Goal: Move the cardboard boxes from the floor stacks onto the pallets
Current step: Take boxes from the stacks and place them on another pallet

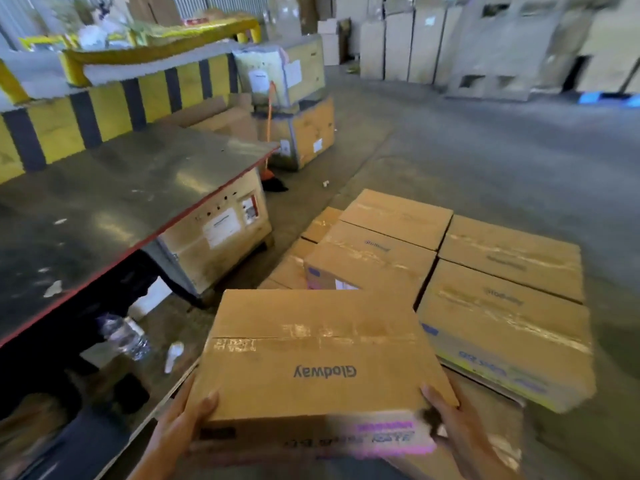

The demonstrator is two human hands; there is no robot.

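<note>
- Box point(318, 358): one, taped, "Glodway" printed on top; held level in the air at the near edge of view.
- Left hand point(183, 424): grasped the near left corner, thumb on top.
- Right hand point(446, 427): grasped the near right corner, thumb on top.
- Stacked boxes point(502, 299): several, packed side by side just beyond the held one, to the right; what they stood on could not be told.
- Table point(104, 202): dark top, red edge, left.
- Bottle point(126, 336): clear plastic, beneath it.
- Crate point(214, 244): labelled, under its far end.
- Far crates point(304, 133): two, stacked, farther back.
</note>
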